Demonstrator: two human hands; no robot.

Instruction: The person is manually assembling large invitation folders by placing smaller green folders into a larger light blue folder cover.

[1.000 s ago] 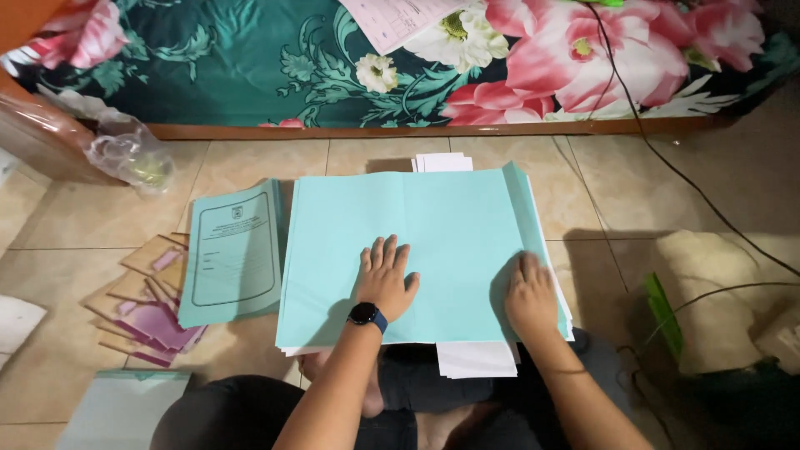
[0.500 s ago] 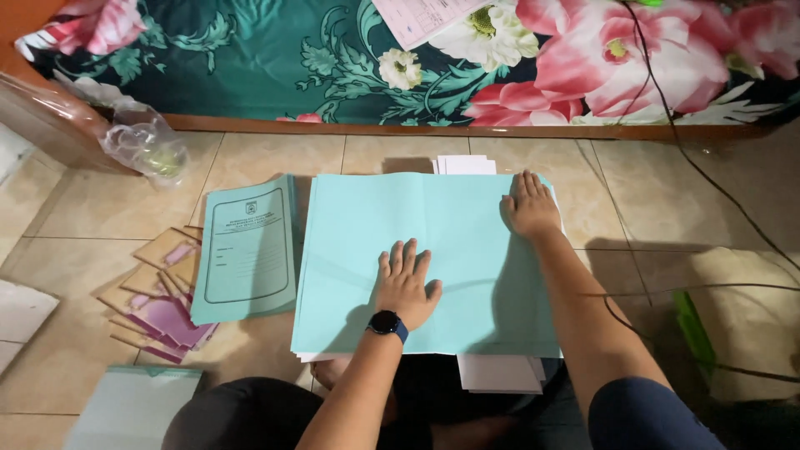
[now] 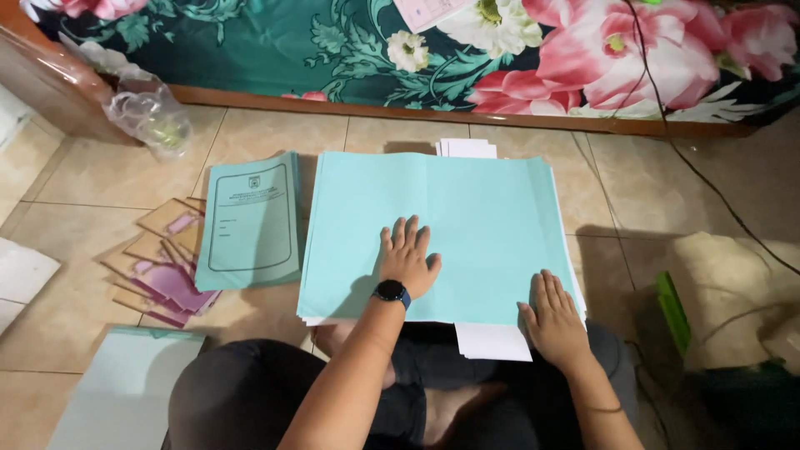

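The open light-blue folder [image 3: 450, 225] in the middle of the frame is being pressed flat by the left hand [image 3: 408, 260] and the right hand [image 3: 552, 318]; both grips are released, fingers spread.

Bare floor [image 3: 633, 192] lies open right of the open folder stack [image 3: 450, 225]; left, a closed folder [image 3: 252, 221] and envelopes [image 3: 162, 267] crowd it; beyond, the bed edge [image 3: 467, 112] blocks

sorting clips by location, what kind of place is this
Probably a home bedroom floor: beige floor tiles, a floral-sheeted mattress on a low wooden frame, and light blue paper folders spread under both hands.
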